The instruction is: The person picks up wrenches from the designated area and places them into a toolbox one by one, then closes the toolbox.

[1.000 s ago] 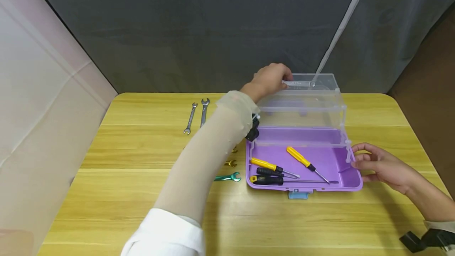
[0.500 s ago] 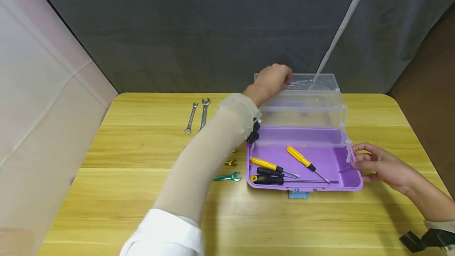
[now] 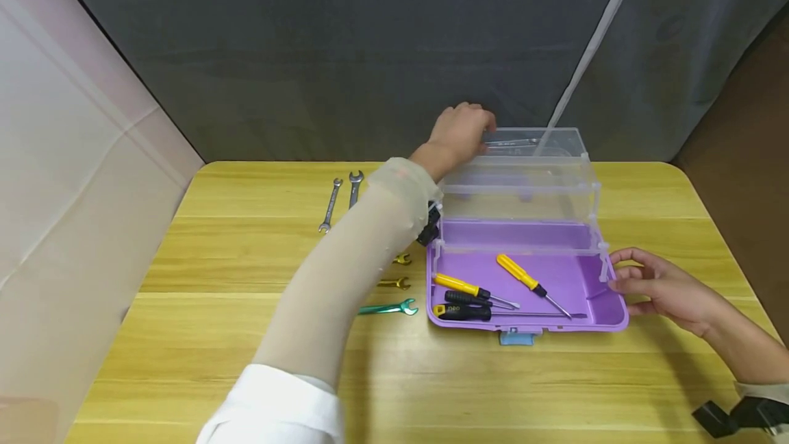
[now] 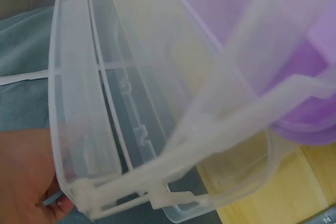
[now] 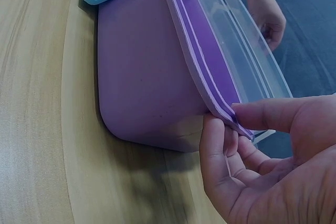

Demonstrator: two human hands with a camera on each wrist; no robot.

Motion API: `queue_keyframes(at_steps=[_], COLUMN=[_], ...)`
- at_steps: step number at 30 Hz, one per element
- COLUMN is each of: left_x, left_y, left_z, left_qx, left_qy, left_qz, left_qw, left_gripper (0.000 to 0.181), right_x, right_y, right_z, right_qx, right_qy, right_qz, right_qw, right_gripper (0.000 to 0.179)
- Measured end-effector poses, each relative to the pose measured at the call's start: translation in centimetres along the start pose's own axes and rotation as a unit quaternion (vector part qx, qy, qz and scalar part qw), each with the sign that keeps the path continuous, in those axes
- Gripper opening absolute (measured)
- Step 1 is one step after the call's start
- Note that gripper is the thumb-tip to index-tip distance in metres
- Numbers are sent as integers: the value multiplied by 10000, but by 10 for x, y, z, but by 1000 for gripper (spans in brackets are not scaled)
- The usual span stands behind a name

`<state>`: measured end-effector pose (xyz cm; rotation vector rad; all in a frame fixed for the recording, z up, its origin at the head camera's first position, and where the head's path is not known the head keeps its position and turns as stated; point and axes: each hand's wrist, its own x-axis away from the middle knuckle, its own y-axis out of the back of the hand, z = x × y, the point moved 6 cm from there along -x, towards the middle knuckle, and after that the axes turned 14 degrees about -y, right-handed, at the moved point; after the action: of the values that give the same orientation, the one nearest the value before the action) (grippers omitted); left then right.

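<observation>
Pinching one end of a silver wrench (image 3: 516,144) in the curled fingers of the left hand (image 3: 459,132), at 11 o'clock from the middle of the purple toolbox (image 3: 568,276). Pointing from those fingertips toward 3 o'clock, close by the upraised clear lid (image 3: 518,204); cannot tell whether touching it. At the toolbox's 3 o'clock end, gripping the rim with the right hand (image 3: 668,290), thumb over the edge and other fingers curled beneath it on the outside. Lying inside toward 7 o'clock, a yellow screwdriver (image 3: 457,284) beside two black screwdrivers (image 3: 471,312); slanting down toward 5 o'clock, another yellow one. At 6 o'clock on the front, a blue latch (image 3: 516,338). On the wooden table (image 3: 431,389) toward 9 o'clock, a green wrench (image 3: 394,308) and gold wrenches (image 3: 396,284), partly behind the left forearm (image 3: 333,286); toward 10 o'clock, two more silver wrenches (image 3: 331,205).
</observation>
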<state>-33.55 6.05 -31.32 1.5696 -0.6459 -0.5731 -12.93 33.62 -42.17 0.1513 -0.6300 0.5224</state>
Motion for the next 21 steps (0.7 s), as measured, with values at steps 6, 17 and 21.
queue_keyframes(at_steps=[6, 17, 21], left_x=[1, 10, 16], left_y=[-2, 10, 23], left_z=[5, 14, 18], left_qx=[-90, 319, 380], left_qy=[18, 28, 36], left_qz=[-127, -593, -730], left_qw=[9999, 9977, 9966], left_gripper=[36, 31, 34], right_x=[-1, -3, -3], right_y=[0, -1, -1], right_z=[0, -1, -1], right_qx=[-28, -27, -13], right_qy=[17, 27, 7], right_qz=[51, 60, 72], right_qw=[10000, 10000, 10000], right_gripper=[33, 32, 32])
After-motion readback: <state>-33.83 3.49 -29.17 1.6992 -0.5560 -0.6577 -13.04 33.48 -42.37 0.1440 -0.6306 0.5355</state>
